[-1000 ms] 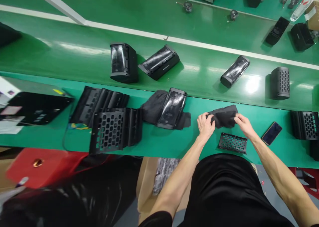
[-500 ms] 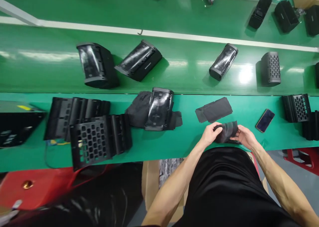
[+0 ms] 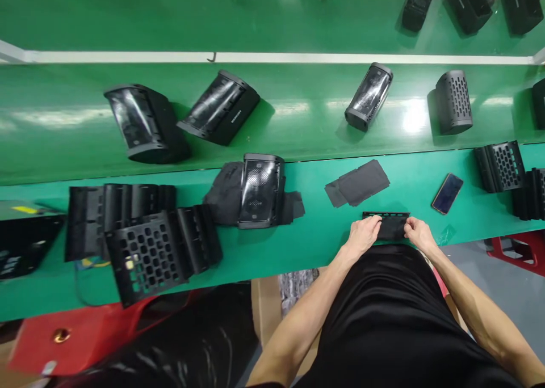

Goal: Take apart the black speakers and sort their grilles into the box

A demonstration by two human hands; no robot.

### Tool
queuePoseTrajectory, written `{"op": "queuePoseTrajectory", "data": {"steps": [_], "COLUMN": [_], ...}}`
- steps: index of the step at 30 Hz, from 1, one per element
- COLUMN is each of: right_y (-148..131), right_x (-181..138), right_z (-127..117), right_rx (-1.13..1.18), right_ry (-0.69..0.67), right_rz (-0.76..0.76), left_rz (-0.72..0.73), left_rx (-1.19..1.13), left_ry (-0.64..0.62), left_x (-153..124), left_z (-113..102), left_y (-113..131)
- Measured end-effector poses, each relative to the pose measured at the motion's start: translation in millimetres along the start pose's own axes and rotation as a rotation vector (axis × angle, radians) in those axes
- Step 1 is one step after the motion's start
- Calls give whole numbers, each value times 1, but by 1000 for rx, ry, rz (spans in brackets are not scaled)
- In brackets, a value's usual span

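Red stool (image 3: 46, 340): near left, below the edge of the green table (image 3: 317, 237).

Black sheet (image 3: 392, 230): on the table's near edge, between the hands, laid over a black grille (image 3: 386, 214) whose slotted far edge shows. Half a second ago the sheet was raised and curved above it; a second ago the grille lay bare.

Left hand (image 3: 363, 236): curled at the sheet's left side, fingertips on its edge.

Right hand (image 3: 420, 235): bent fingers at the right side. For both, pinching or pressing cannot be told. A second ago both hands were at the spare sheets.

Phone (image 3: 447, 193): flat, right of the right hand.

Grilles, left stack (image 3: 151, 254); right stack (image 3: 499, 167).

Spare sheets (image 3: 364, 182): overlapping, just beyond the hands, now untouched.

Speaker (image 3: 261, 192): face up, left of the spare sheets, on dark cloth (image 3: 225, 194).

Green bench (image 3: 298, 138), beyond: two speakers (image 3: 223, 109) left, a tilted speaker (image 3: 369, 97) and an upright grille-fronted one right.

Black boxes (image 3: 468, 7): three, far right.
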State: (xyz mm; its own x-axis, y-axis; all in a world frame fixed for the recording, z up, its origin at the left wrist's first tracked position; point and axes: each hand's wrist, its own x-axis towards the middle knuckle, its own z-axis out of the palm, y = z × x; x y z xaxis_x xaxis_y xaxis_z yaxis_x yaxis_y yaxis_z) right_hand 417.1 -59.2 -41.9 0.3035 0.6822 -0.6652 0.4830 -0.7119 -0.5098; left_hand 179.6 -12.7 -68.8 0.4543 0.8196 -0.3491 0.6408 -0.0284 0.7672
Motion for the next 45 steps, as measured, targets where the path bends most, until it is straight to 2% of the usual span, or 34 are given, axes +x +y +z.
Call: {"op": "queuePoseTrajectory", "data": {"steps": [4,8,11,15,20,24,26,28,30,33,37,40,45], "right_y": [-2,-7,-3,6,-3,-11,-11,-11,-13,-22,-40,-50,-56], "right_x": [-3,-8,-5,2,8,21,28,33,37,37,27,15,0], "right_z": [2,19,26,18,14,10,3,-5,-13,-25,-39,-47,-49], "right_rx": [-91,-247,-309,-267,-259,-236,-136,-29,40,146,503,657,723], "right_ry": [128,247,247,267,251,197,132,30,-72,-179,-312,-322,-297], "right_rz": [3,-105,-132,-120,-205,-211,-222,-240,-245,-213,-71,-53,-76], "left_rz": [-38,-53,-60,-76,-95,-155,-253,-330,-350,-359,-420,-467,-431], "left_rx": [67,95,110,139,173,152,44,-145,-316,-457,-825,-1103,-1178], "left_ry": [22,39,47,49,59,222,299,292,249,168,0,-44,-8], "left_x": [2,3,5,7,-4,-17,-16,-11,-3,3,-2,-10,-22], "left_z": [8,9,10,10,5,-10,-18,-26,-32,-43,-65,-84,-100], "left_y": [-4,-8,-10,-8,1,-1,-7,-12,-15,-11,8,26,43]}}
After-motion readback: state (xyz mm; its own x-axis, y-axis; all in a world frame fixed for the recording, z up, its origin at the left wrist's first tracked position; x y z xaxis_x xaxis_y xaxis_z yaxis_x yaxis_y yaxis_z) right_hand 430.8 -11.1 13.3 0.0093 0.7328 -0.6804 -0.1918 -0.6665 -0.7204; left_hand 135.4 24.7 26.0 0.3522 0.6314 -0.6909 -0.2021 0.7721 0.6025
